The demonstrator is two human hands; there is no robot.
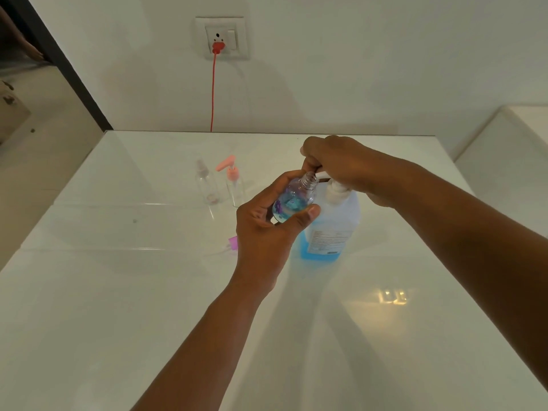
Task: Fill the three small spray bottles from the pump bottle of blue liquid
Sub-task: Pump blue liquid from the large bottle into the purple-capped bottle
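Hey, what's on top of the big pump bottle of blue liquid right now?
The right hand rests on the pump bottle, covering the pump head. Only the white collar below it shows. The left hand holds a small uncapped bottle tilted beside it; the nozzle tip is hidden.

The table [148, 292] is a glossy white top, smooth enough to mirror light. The small bottle [293, 200] and the two far ones [207, 185] look like clear, shiny plastic, and the pump bottle [332, 229] is frosted, translucent plastic with a paper-looking label, I think. Wall [355, 69] is matt.
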